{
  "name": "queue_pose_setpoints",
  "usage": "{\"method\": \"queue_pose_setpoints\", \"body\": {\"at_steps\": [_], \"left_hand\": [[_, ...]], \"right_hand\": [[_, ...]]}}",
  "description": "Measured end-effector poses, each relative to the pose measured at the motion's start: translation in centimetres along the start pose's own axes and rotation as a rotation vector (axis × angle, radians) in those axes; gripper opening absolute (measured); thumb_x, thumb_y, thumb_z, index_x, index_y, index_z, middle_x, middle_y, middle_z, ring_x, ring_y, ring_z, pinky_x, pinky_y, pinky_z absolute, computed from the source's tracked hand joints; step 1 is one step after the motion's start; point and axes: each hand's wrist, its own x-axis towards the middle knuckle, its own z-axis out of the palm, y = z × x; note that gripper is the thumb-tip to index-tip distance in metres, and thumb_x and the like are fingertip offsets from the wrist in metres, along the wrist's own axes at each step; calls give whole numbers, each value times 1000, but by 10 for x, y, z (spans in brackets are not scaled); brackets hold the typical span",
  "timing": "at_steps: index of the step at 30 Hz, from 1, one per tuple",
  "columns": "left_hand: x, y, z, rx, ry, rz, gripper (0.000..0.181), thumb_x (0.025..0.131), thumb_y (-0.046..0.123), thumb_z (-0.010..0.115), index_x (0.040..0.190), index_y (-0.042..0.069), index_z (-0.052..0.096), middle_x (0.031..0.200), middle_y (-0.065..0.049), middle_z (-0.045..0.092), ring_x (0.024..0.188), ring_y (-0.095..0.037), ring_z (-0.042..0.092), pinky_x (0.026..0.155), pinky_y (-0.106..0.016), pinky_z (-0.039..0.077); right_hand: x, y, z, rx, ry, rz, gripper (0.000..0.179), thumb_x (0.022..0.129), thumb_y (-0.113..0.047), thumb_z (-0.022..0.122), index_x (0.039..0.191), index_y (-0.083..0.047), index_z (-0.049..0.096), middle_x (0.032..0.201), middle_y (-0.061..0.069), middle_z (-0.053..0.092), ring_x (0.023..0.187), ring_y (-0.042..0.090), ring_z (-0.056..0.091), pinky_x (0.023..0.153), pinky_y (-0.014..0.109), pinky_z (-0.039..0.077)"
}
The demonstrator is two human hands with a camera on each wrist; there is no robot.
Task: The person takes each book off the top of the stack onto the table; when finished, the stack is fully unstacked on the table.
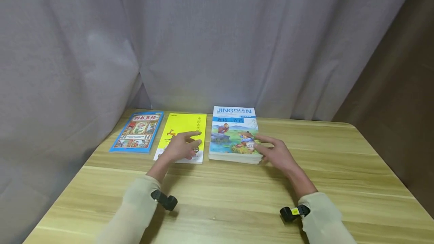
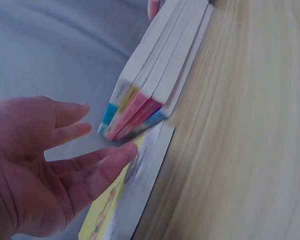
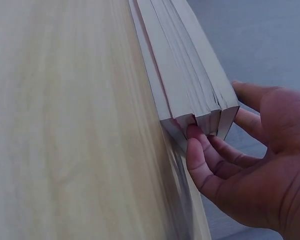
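Three items are lying in a row on the bench (image 1: 217,199): a blue book (image 1: 137,133) at the left, a yellow book (image 1: 183,123) in the middle and a stack (image 1: 230,138) of books at the right. The left hand (image 1: 181,148) is hovering over the yellow book, its fingers spreading loosely and holding nothing; whether any fingertip is touching the cover, I cannot tell. The right hand (image 1: 278,153) is touching the stack's right side, with slightly bent fingers meeting the page edges (image 3: 175,70), yet it is not clasping the stack.

The step in hand is apparently one of steadying or squaring the stack, since its layers are sitting a little unevenly at that end. Such a next move would be calling for the left hand to be meeting the opposite side, where the coloured spines (image 2: 132,112) are facing it, and for both hands to be pressing evenly inward. Lifting from one side alone could be letting the layers slide.

No container is showing; the books are resting directly on the bench, while a grey curtain (image 1: 203,40) is hanging behind them.
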Motion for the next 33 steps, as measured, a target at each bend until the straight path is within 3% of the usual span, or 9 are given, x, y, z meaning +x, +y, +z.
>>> {"method": "queue_pose_setpoints", "body": {"at_steps": [6, 14, 19, 26, 30, 33], "left_hand": [[5, 2, 16, -148, -57, 71, 55, 104, 19, 68, 157, 15, 52, 136, -26, 68, 69, -21, 76, 62, -31, 63], [8, 5, 29, -254, -111, 62, 55, 105, 20, 67, 158, 23, 52, 142, -25, 65, 73, -25, 76, 68, -35, 66], [9, 4, 32, -255, -96, 50, 53, 105, 21, 67, 156, 23, 54, 142, -26, 64, 70, -24, 75, 66, -35, 66], [12, 1, 36, -205, -120, 50, 55, 101, 22, 74, 154, 26, 58, 146, -22, 63, 69, -21, 72, 65, -32, 64], [15, 2, 39, -166, -133, 67, 55, 100, 26, 75, 153, 26, 59, 144, -21, 64, 67, -19, 70, 64, -32, 64], [16, 5, 40, -151, -132, 59, 56, 100, 27, 75, 153, 28, 58, 146, -20, 62, 65, -20, 69, 63, -33, 64]], "right_hand": [[2, 0, -2, 21, 1, 11, 57, 104, -29, 70, 155, -9, 54, 158, 30, 48, 76, 19, 70, 66, 33, 60], [2, 1, -10, 46, -34, 26, 60, 102, -25, 72, 156, -7, 52, 159, 31, 45, 94, 18, 70, 74, 32, 62], [0, 7, -21, 26, -52, 74, 59, 101, -23, 73, 155, -8, 54, 153, 32, 49, 82, 19, 67, 71, 32, 61], [-5, 16, -37, 65, -172, 114, 60, 98, -23, 76, 154, -15, 57, 131, 26, 56, 92, 22, 64, 71, 35, 63], [-6, 20, -37, 149, -227, 109, 64, 98, -26, 76, 157, -16, 53, 141, 28, 56, 100, 20, 69, 79, 35, 64], [-4, 22, -33, 229, -233, 109, 68, 101, -26, 73, 162, -13, 44, 156, 30, 46, 105, 18, 73, 88, 34, 63]]}}
